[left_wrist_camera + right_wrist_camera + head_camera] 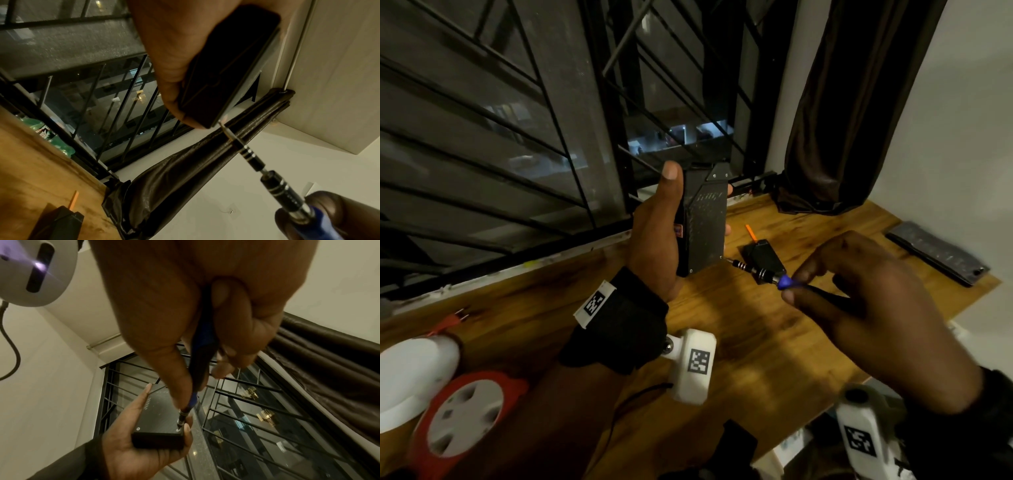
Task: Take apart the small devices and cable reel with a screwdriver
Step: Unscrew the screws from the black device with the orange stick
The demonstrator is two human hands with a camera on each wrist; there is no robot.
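Note:
My left hand [657, 236] grips a flat black box-shaped device [703, 222] and holds it upright above the wooden table [739, 342], thumb along its left edge. My right hand [859, 301] pinches a screwdriver [760, 274] with a blue collar and black ringed shaft. Its tip sits at a screw in the device's lower right corner [178, 429]. The same tip touches the device's corner [220, 121] in the left wrist view. A second small black device [763, 255] lies on the table behind the screwdriver. A red and white cable reel [462, 414] lies at the lower left.
A barred window [517, 120] runs along the table's far edge. A dark curtain [842, 102] hangs at the right. A grey flat bit case [938, 253] lies at the table's right edge, an orange strip [750, 232] near the small device, a white round object [410, 373] at the far left.

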